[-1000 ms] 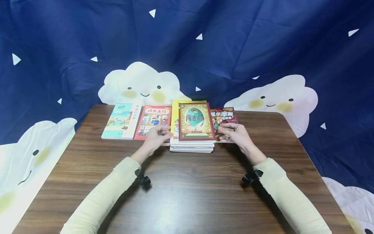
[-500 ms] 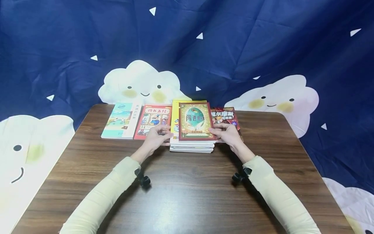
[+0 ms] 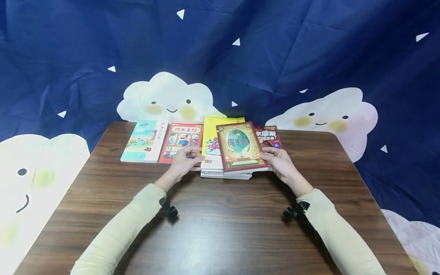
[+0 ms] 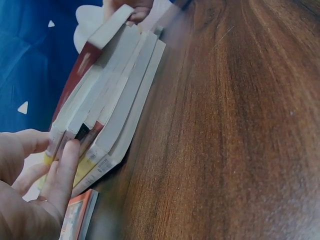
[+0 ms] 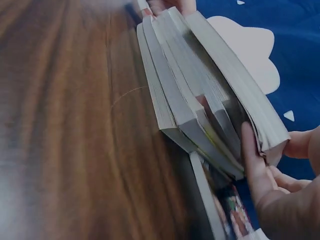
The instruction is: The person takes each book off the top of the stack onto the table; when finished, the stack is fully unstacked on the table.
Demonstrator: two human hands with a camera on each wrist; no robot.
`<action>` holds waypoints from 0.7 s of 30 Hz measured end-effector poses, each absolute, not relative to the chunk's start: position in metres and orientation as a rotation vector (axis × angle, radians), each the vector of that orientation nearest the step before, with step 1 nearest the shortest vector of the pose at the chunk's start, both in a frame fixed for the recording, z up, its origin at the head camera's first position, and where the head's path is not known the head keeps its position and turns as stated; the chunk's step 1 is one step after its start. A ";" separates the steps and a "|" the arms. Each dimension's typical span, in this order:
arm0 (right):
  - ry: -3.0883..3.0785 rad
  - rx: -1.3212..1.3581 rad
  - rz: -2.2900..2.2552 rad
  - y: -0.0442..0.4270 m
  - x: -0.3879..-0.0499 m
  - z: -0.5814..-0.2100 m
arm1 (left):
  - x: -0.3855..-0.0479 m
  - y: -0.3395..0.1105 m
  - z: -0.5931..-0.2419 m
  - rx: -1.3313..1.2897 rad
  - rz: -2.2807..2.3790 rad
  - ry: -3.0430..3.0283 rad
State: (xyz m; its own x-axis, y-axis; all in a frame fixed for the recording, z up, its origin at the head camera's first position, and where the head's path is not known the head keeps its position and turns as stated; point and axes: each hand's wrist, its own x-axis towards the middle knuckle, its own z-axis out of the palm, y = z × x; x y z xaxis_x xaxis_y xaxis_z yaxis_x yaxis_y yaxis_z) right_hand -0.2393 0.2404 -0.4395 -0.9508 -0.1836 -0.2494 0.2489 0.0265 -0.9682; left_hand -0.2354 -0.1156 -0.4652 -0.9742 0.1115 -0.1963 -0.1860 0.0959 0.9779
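Observation:
A book with a dark red border and a green oval (image 3: 240,147) lies askew over the yellow book (image 3: 210,133) on the stack. My right hand (image 3: 280,164) pinches its lower right corner, thumb on the cover and fingers beneath. In the right wrist view this book (image 5: 240,75) is raised at that side, with a gap above the stack (image 5: 175,90). My left hand (image 3: 182,164) touches the left side of the stack. Its fingers (image 4: 70,165) lie against the spines in the left wrist view, not wrapped round them.
Left of the stack lie a red book (image 3: 182,139) and a teal-and-white book (image 3: 142,141). A dark red book (image 3: 269,137) sits on the right, partly covered. The brown wooden table (image 3: 220,221) ends before a blue cloud-patterned curtain (image 3: 220,49).
My right hand moved in to the red-bordered book's edge, then drew it rightward and toward me, turning it slightly. More of the yellow cover shows. The left hand stayed in place.

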 end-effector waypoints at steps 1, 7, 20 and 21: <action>1.973 0.067 -2.045 0.245 -0.237 -0.440 | -0.235 -0.115 -0.465 -0.082 1.976 2.147; 1.875 0.050 -2.215 0.279 -0.221 -0.435 | -0.236 -0.114 -0.463 -0.111 1.969 2.150; 1.900 -0.006 -2.354 0.387 -0.214 -0.423 | -0.238 -0.115 -0.464 -0.110 1.968 2.142; 1.911 -0.001 -2.345 0.396 -0.214 -0.422 | -0.239 -0.114 -0.465 -0.109 1.967 2.142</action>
State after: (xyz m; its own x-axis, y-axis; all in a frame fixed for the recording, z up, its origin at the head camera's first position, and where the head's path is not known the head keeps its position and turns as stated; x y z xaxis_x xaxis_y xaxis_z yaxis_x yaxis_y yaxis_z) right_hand -0.2143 0.3963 -0.4224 -0.9932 -0.0908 -0.0732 0.0900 -0.1978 -0.9761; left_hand -0.2386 -0.1142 -0.4648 -0.9707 0.1004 -0.2183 -0.2090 0.0958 0.9732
